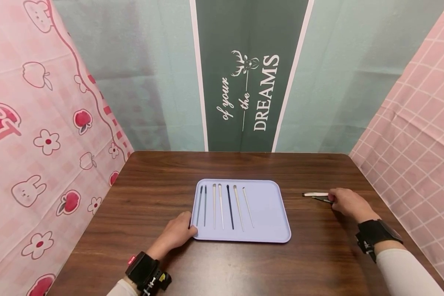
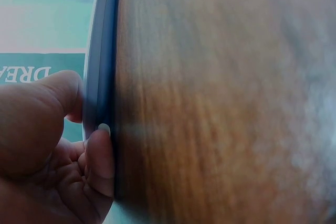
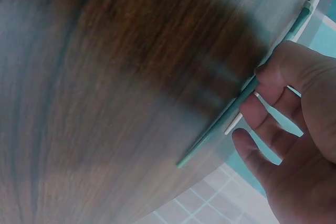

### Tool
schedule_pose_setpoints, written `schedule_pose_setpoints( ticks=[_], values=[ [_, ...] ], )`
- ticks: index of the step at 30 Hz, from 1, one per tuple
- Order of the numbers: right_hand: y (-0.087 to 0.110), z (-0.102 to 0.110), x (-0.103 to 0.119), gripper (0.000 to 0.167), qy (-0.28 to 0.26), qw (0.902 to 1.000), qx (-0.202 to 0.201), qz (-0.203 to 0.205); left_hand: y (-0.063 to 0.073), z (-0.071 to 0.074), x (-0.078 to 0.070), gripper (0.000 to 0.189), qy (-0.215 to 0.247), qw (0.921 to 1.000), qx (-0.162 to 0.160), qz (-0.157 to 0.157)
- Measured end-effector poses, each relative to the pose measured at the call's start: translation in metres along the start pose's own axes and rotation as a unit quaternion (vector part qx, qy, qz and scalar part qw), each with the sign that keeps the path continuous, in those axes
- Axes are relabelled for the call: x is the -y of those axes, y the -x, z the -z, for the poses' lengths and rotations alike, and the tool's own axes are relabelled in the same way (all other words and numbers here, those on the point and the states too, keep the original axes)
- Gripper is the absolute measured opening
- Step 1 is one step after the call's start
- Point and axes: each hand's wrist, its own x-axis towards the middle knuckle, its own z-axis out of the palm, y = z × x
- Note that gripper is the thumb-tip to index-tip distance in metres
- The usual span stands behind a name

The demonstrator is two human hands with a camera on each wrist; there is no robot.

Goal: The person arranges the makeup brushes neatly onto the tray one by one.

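A pale lavender tray [image 1: 270,213] lies on the table, with several slim makeup brushes in a row across its left and middle. My left hand [image 1: 175,232] grips the tray's near left corner, thumb at the rim; the left wrist view shows fingers and thumb around the tray's edge [image 2: 101,51]. Off to the right of the tray, my right hand [image 1: 349,204] pinches a dark green brush [image 3: 215,127] between thumb and fingertips, low over the table. Alongside it lies a white-handled brush [image 1: 315,194], partly hidden by the fingers.
Brown wood-grain table [image 1: 244,271] surrounds the tray. A green and teal cloth [image 1: 170,82] hangs behind its far edge. Pink patterned cloths hang at the left [image 1: 52,164] and the right [image 1: 410,107]. Among the brushes on the tray is a black one [image 1: 230,207].
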Motion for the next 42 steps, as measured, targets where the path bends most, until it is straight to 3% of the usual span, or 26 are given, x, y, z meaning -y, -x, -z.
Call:
schedule_pose_setpoints(
  ticks=[16, 25, 42],
  values=[
    [-0.004, 0.012, 0.012, 0.017, 0.007, 0.9997, 0.017, 0.016, 0.001, 0.003, 0.000, 0.020, 0.003, 1.0000, 0.002, -0.002],
    [-0.007, 0.010, 0.030, 0.016, 0.002, 0.9998, -0.010, 0.018, 0.001, 0.003, 0.000, 0.020, 0.009, 1.0000, 0.002, 0.001],
    [-0.018, 0.006, 0.086, 0.015, -0.045, 0.9973, 0.022, -0.053, 0.001, 0.001, 0.002, 0.022, 0.008, 1.0000, 0.004, -0.001]
  ],
)
